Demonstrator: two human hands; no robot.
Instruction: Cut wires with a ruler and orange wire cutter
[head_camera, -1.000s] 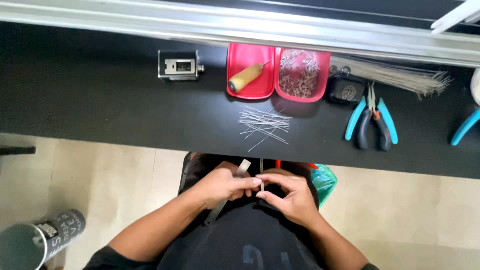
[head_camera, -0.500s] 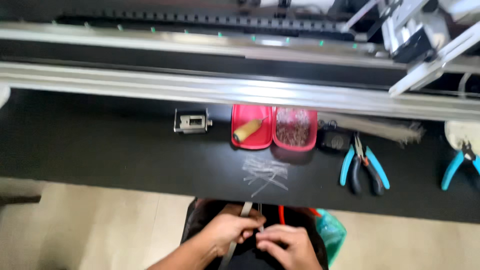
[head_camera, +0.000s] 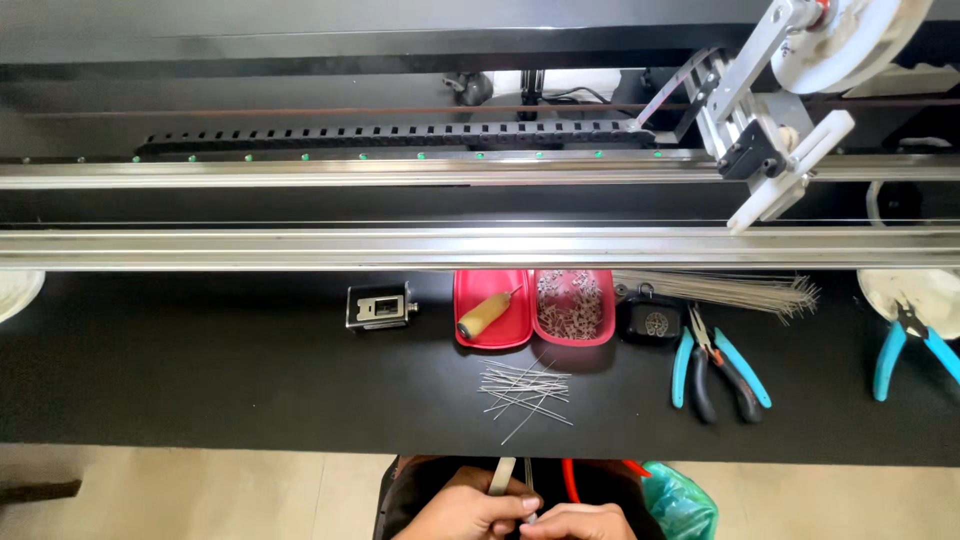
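Head view puts both of my hands at the very bottom edge, at six o'clock, partly cut off by the frame. My left hand (head_camera: 462, 512) has its fingers closed around a flat grey strip (head_camera: 502, 476) that sticks up toward twelve o'clock. My right hand (head_camera: 580, 522) sits just beside it, touching it, fingers pinched narrow on a thin metal pin (head_camera: 528, 478). Both hands are below the near edge of the black counter (head_camera: 200, 380), over my lap. On the counter at twelve o'clock from the hands lies a loose pile of pins (head_camera: 525, 392). Beyond that sit two red trays (head_camera: 534, 335), the left one holding a wooden-handled awl (head_camera: 486, 315). Blue-handled pliers (head_camera: 718, 368) lie at two o'clock.
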